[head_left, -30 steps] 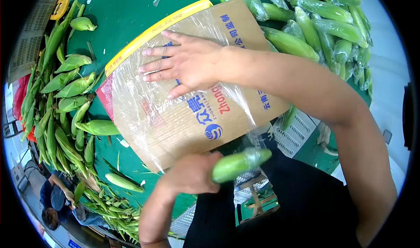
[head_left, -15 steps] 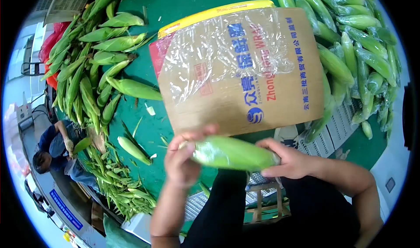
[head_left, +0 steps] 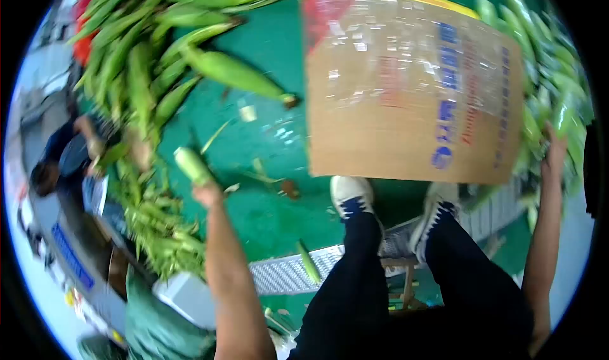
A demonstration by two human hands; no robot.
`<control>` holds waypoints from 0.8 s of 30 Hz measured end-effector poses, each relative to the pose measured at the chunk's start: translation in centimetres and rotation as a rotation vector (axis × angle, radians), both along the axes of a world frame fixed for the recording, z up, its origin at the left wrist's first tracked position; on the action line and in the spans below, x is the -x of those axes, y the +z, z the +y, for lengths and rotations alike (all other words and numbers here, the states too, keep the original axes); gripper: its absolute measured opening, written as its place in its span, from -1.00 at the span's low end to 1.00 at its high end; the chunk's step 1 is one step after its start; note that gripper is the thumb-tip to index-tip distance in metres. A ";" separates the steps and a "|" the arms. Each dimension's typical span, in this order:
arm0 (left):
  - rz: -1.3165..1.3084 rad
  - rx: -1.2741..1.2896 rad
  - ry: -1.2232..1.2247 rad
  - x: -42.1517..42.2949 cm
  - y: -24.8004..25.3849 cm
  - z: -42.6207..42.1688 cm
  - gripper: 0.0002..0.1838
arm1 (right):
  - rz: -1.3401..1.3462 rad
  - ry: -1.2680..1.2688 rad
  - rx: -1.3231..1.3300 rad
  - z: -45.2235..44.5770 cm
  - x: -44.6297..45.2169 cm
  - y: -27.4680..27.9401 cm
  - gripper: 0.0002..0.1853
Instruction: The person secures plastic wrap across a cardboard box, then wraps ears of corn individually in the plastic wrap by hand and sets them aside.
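My left hand (head_left: 206, 194) is closed round the lower end of a pale green ear of corn (head_left: 190, 163) on the green floor, left of the cardboard box. Far to the right, my right hand (head_left: 554, 145) reaches to the heap of wrapped corn (head_left: 539, 49). Its fingers are blurred but seem closed on the near end of a film-wrapped ear of corn (head_left: 563, 111). Between my hands lies the cardboard box (head_left: 368, 135), with clear film across its upper part.
Unwrapped ears in husk (head_left: 136, 68) are piled at the upper left, above a heap of loose husks (head_left: 158, 233). At the left edge another person (head_left: 63, 150) holds an ear. My shoes (head_left: 353, 195) are by the box's near edge. A grey metal grating (head_left: 279, 276) crosses the floor.
My hands have parted from the wrapped ear they both held over the box. The right went to the wrapped heap, the left down to the loose ear. The view has shifted.
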State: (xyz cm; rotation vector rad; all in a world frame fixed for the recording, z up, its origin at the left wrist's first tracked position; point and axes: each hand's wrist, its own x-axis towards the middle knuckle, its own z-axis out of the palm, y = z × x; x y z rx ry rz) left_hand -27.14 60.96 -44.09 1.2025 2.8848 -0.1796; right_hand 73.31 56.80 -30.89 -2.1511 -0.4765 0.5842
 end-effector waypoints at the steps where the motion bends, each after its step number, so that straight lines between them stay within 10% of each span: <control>1: -0.148 0.221 -0.078 6.6 -2.6 -0.7 -0.52 | -0.260 0.132 0.376 -0.3 0.0 1.5 -0.41; 5: -0.492 0.287 0.038 6.6 -5.6 4.1 -0.58 | -1.115 0.510 0.556 -4.2 -1.2 -0.8 -0.20; 14: -1.090 -0.360 0.843 0.4 -1.9 1.8 -0.81 | -0.903 0.378 0.154 2.0 8.4 2.0 -0.55; 19: -1.012 -0.823 0.014 -20.3 13.5 5.4 -0.23 | -0.019 0.391 0.018 7.2 16.5 6.0 -0.64; 24: -1.134 -0.519 -0.693 -42.2 21.7 14.2 -0.16 | -0.447 0.835 0.317 10.9 20.7 7.7 -0.57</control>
